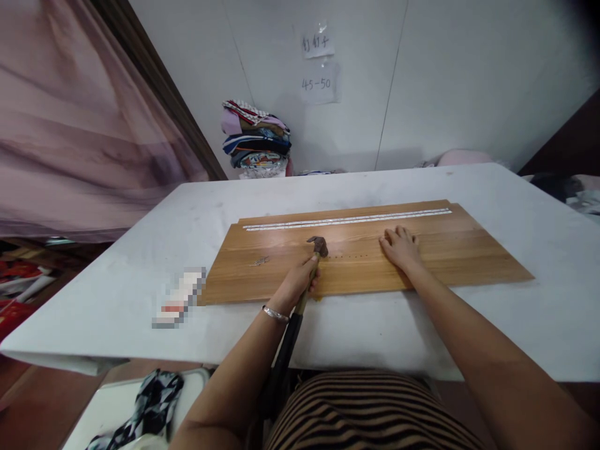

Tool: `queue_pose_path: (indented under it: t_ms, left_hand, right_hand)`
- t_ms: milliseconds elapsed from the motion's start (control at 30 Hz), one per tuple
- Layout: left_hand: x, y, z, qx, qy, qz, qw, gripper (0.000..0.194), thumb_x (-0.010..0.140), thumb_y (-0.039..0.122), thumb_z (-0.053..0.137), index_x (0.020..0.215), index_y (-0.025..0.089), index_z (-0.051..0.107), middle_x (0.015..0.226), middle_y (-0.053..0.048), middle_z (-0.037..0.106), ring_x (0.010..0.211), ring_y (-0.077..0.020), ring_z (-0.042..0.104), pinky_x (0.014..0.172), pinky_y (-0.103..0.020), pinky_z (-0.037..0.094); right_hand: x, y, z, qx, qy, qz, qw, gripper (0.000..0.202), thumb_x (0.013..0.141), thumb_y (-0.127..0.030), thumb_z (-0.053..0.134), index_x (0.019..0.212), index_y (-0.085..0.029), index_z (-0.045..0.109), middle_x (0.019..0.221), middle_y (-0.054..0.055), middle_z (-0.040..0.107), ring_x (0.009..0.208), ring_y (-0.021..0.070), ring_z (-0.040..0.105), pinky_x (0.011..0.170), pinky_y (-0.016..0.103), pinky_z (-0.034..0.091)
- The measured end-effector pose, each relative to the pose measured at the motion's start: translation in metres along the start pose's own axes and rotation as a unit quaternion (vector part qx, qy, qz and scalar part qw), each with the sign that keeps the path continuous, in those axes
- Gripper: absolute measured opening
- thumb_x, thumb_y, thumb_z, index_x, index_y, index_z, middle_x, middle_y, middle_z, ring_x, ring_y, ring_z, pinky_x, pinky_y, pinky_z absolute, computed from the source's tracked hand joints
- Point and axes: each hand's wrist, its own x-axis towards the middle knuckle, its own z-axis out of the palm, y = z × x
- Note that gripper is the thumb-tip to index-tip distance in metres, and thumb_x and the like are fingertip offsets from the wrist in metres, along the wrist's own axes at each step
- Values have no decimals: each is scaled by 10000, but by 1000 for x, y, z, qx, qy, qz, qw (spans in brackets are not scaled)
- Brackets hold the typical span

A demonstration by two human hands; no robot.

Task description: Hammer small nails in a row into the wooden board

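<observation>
Low on its handle, close to the head, my left hand (299, 279) is wrapped round a claw hammer (293, 331). The rusty hammer head is over the wooden board (450, 250), near the left end of a row of small dark dots, perhaps nail heads or holes. My right hand (401, 247) rests on the board to the right of that row, fingers slightly bent and apart, holding nothing. A small pile of nails (260, 261) lies on the board's left part. Whether the hammer head touches the wood I cannot tell.
Two white measuring strips (347, 220) run along the board's far side. The board lies on a white table (140, 250), with a blurred-out flat object (180, 297) to its left. Folded clothes (257, 137) are stacked by the wall. A stool (107, 400) with patterned cloth stands below left.
</observation>
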Motion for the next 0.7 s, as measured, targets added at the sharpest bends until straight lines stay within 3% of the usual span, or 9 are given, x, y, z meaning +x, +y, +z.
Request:
queue_pose_path:
  t_ms: [500, 700]
  left_hand:
    - [0, 1, 1, 2, 6, -14, 1000, 323, 854, 505, 540, 812, 189, 488, 638, 41, 507, 416, -51, 409, 357, -169, 310]
    - [-1, 3, 0, -7, 0, -5, 1000, 306, 862, 491, 536, 886, 187, 514, 646, 44, 505, 415, -49, 411, 357, -164, 306]
  right_hand:
    - [-1, -2, -3, 0, -6, 2, 1000, 475, 956, -452, 312, 1231, -205, 610, 1351, 166, 524, 1292, 303, 386, 1034, 525, 278]
    - [0, 0, -1, 3, -3, 1, 1000, 469, 954, -458, 315, 1216, -207, 613, 1333, 163, 530, 1293, 301, 385, 1035, 525, 280]
